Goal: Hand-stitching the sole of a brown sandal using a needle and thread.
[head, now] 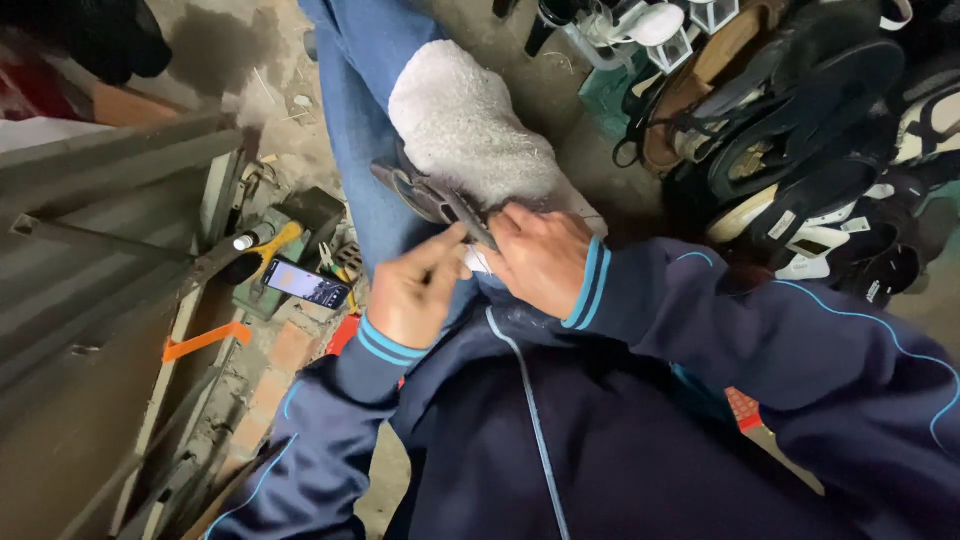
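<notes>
both hands [480, 275] grip dark sandal [430, 197], long axis running upper-left to lower-right.

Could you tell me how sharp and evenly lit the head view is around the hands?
Head view: soft, even light with no glare; the left hand is slightly motion-blurred, the right hand and the dark sandal they work on look sharper; the shoe pile sits in dim shadow; wide-angle lens bends the frame edges.

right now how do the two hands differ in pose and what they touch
The left hand is half curled with its forefinger pointing up toward the dark strap; the right hand lies flatter, fingers pressing the strap against the grey cloth. The left sits lower in view, the right higher. Both wear navy sleeves with blue-striped cuffs.
</notes>
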